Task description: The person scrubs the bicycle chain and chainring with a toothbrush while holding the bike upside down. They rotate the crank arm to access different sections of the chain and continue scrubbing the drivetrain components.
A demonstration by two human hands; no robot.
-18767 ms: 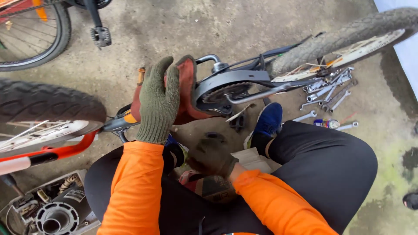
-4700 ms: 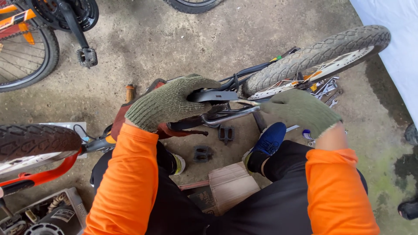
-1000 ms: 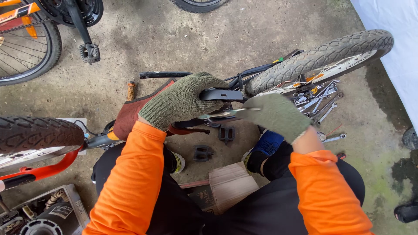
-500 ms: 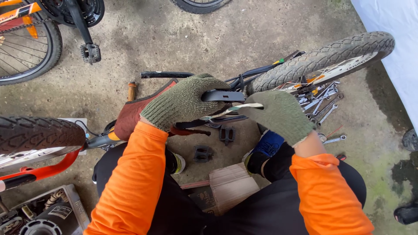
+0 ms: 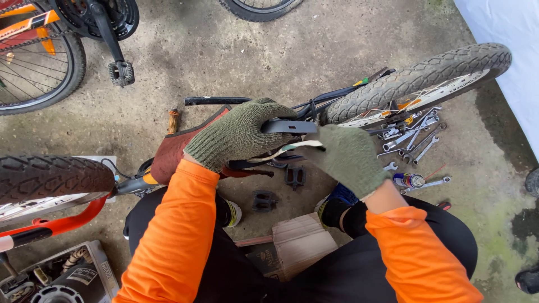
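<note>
Both my hands wear green knit gloves and meet over a bicycle lying on the concrete. My left hand closes around a black curved plastic part above the brown saddle. My right hand pinches a thin pale strip that runs under the black part. The bike's rear wheel lies to the right, its front tyre to the left.
Two black pedals lie on the ground beneath my hands. Several wrenches and a small spray can rest by the rear wheel. A cardboard box sits between my knees, a parts box bottom left, another bicycle top left.
My right hand has come in from the right to meet my left hand and has taken the pale strip. The left hand stays on the black part.
</note>
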